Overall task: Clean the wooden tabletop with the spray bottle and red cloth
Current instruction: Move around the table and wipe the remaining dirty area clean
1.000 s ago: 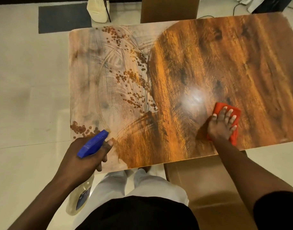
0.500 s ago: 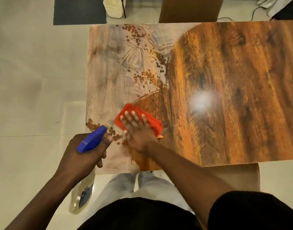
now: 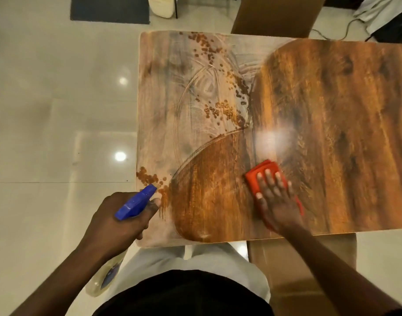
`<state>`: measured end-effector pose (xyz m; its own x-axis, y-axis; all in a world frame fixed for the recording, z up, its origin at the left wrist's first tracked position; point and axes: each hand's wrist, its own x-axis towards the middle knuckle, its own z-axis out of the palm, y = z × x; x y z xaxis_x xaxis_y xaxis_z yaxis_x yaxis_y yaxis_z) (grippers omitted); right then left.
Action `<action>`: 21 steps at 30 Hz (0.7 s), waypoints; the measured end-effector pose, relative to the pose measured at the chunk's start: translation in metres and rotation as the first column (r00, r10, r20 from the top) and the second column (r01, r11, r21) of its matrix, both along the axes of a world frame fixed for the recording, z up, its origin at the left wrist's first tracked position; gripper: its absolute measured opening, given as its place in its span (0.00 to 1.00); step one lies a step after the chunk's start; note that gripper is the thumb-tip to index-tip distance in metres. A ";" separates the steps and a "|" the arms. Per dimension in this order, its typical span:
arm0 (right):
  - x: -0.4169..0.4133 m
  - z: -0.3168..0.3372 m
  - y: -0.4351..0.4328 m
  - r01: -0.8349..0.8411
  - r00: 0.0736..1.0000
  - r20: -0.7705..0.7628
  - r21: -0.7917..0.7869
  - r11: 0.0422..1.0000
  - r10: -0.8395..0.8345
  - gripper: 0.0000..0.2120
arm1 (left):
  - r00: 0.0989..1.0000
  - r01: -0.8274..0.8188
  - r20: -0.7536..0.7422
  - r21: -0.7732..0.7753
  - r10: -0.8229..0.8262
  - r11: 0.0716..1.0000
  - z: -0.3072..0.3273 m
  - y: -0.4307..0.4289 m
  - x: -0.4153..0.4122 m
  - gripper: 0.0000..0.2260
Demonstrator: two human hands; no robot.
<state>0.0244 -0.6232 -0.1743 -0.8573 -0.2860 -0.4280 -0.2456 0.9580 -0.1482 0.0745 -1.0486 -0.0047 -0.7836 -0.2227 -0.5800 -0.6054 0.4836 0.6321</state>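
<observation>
The wooden tabletop [image 3: 332, 110] fills the upper right; its left part [image 3: 172, 99] is dull and dusty with spray droplets, the rest is wiped and glossy. My right hand [image 3: 275, 197] lies flat, fingers spread, pressing the folded red cloth [image 3: 261, 173] onto the table near its front edge. My left hand [image 3: 118, 222] grips the spray bottle by its neck at the table's front left corner; the blue trigger head [image 3: 136, 202] points toward the tabletop and the clear bottle body [image 3: 104, 277] hangs below my wrist.
A brown chair seat [image 3: 298, 270] is tucked under the front edge to the right of my legs, another brown chair [image 3: 277, 14] stands at the far side. A dark mat [image 3: 108, 10], a cream container [image 3: 161, 5] and cables [image 3: 336, 28] lie on the glossy tiled floor.
My right hand swept the red cloth left to the front left area, then back right to the front middle, widening the wiped patch. The left hand and bottle stayed put.
</observation>
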 end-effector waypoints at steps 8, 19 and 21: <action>-0.126 -0.010 -0.100 0.422 0.904 -0.034 -0.096 0.902 -0.426 0.34 | 0.998 -0.054 0.039 -0.026 0.055 0.998 -0.001 -0.032 0.025 0.20; 0.026 -0.006 -0.317 -0.554 0.822 -0.003 -0.239 0.798 0.570 0.33 | 0.989 -0.143 -0.027 0.003 0.143 0.990 0.005 -0.043 0.036 0.19; 0.066 -0.008 -0.308 -0.649 0.748 -0.020 -0.236 0.724 0.664 0.33 | 0.986 -0.163 -0.022 0.015 0.163 0.987 0.004 -0.045 0.038 0.20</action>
<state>0.0908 -0.9310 -0.1824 -0.3946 -0.8571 -0.3313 -0.7839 0.5021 -0.3652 0.1123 -1.0939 -0.0007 -0.7506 -0.3412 -0.5659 -0.6607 0.3715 0.6523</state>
